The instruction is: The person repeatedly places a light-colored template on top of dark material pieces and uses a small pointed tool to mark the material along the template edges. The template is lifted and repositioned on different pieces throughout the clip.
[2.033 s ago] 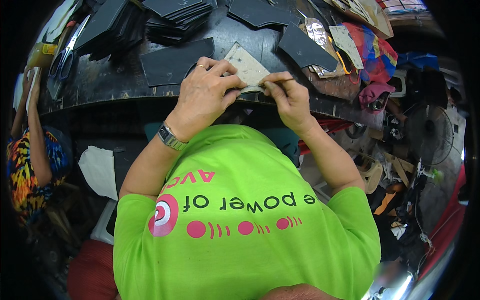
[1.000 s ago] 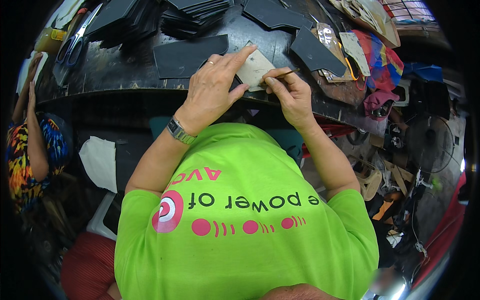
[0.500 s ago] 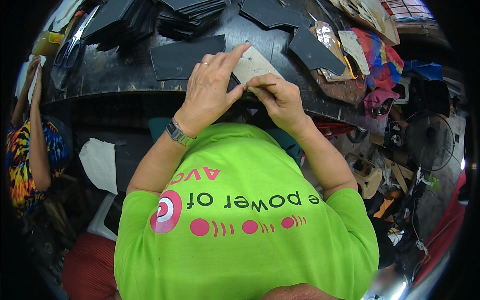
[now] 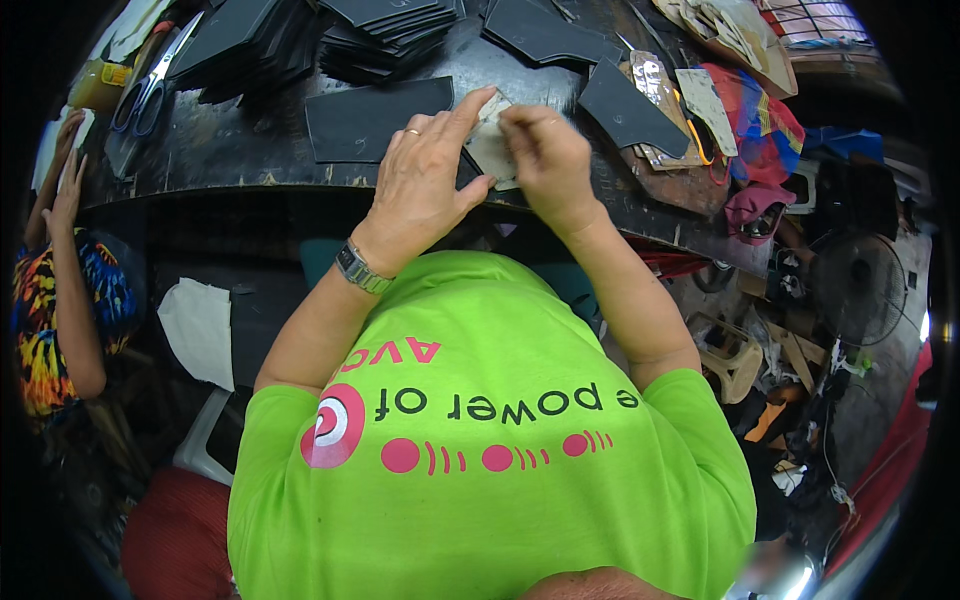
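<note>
A pale grey flat piece (image 4: 487, 152) lies near the front edge of the dark table, partly covered by both hands. My left hand (image 4: 425, 175) rests along its left side, fingers stretched out and thumb pointing at its near end. A ring and a metal wristwatch (image 4: 361, 268) show on that hand and arm. My right hand (image 4: 550, 165) is over the piece's right side, its fingers bent together in a pinch near the far end. What those fingers hold is hidden and slightly blurred. A black flat panel (image 4: 378, 120) lies left of my left hand.
Stacks of black cut pieces (image 4: 385, 45) stand farther back. Scissors (image 4: 160, 75) lie at the far left; a black shaped piece (image 4: 632, 110) and colourful plastic (image 4: 755, 120) lie right. Another person's hands (image 4: 67, 185) work at the left. A fan (image 4: 860, 285) stands at right.
My right hand has moved away from my left thumb at the piece's near edge, up toward its far end. My left hand stays nearly in place. The other person's hands have shifted slightly.
</note>
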`<state>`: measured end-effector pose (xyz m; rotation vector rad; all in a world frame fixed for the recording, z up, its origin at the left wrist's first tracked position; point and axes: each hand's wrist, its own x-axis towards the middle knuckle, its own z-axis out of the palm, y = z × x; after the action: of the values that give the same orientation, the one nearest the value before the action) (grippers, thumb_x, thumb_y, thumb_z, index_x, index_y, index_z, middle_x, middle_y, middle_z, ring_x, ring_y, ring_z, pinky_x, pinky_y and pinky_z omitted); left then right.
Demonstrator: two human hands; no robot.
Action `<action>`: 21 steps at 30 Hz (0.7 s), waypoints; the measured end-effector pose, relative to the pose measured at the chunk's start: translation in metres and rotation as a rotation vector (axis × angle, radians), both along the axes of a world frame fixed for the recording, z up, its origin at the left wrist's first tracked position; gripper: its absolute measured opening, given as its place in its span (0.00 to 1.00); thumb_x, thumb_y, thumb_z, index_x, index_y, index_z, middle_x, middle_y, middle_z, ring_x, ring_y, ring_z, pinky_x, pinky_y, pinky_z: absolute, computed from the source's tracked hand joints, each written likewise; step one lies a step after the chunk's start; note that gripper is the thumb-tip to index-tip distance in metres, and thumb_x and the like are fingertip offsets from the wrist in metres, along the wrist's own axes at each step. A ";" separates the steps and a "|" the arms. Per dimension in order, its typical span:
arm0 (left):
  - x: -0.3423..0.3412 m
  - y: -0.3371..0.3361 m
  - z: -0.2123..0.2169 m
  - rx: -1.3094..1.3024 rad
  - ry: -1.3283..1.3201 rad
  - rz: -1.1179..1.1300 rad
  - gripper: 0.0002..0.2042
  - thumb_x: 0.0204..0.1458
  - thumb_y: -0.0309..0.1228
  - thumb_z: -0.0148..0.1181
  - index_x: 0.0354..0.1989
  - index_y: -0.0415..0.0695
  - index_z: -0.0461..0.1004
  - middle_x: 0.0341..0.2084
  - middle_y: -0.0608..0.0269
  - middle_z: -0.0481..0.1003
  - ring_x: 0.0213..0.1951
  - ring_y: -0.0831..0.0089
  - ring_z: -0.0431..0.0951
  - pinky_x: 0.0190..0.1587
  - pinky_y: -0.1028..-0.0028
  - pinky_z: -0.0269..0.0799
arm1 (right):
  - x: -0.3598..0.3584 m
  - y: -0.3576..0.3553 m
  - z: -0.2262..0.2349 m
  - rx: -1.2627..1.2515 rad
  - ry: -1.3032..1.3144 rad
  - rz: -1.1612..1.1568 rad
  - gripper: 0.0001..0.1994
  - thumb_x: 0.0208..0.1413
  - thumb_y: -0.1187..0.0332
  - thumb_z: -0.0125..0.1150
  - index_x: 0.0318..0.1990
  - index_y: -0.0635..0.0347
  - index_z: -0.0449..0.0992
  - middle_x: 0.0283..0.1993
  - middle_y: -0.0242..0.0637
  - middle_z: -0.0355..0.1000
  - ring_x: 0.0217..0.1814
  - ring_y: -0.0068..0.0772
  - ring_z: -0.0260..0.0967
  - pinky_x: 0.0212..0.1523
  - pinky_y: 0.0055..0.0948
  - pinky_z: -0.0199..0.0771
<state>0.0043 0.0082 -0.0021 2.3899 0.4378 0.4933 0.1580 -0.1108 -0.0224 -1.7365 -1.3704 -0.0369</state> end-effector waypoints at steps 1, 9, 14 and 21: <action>0.000 0.000 0.000 -0.001 0.001 0.000 0.48 0.44 0.30 0.78 0.78 0.55 0.59 0.51 0.61 0.80 0.52 0.59 0.76 0.57 0.60 0.71 | 0.002 0.002 0.001 -0.006 -0.225 0.040 0.03 0.67 0.76 0.63 0.45 0.66 0.80 0.39 0.32 0.81 0.38 0.23 0.78 0.41 0.28 0.81; -0.001 -0.001 -0.001 0.021 -0.009 0.012 0.48 0.45 0.30 0.78 0.77 0.54 0.59 0.52 0.60 0.80 0.52 0.59 0.77 0.58 0.60 0.71 | 0.018 0.021 -0.003 0.091 0.767 -0.092 0.04 0.70 0.73 0.61 0.47 0.62 0.80 0.40 0.32 0.81 0.34 0.17 0.74 0.36 0.19 0.77; 0.000 0.000 -0.001 -0.007 -0.029 0.014 0.48 0.45 0.30 0.78 0.77 0.52 0.59 0.52 0.59 0.81 0.52 0.58 0.77 0.58 0.60 0.71 | 0.014 0.026 -0.008 0.058 -0.135 -0.065 0.04 0.69 0.72 0.63 0.46 0.61 0.80 0.36 0.32 0.80 0.33 0.19 0.76 0.35 0.20 0.77; -0.001 -0.001 -0.001 0.000 -0.035 0.024 0.49 0.44 0.30 0.78 0.78 0.52 0.58 0.52 0.59 0.82 0.51 0.58 0.77 0.57 0.60 0.72 | 0.022 0.020 -0.002 0.098 0.927 -0.009 0.05 0.70 0.70 0.61 0.46 0.62 0.79 0.39 0.34 0.81 0.34 0.18 0.75 0.36 0.19 0.75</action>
<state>0.0035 0.0068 -0.0036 2.3747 0.4510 0.5443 0.1801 -0.0909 -0.0245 -1.3799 -0.6523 0.6106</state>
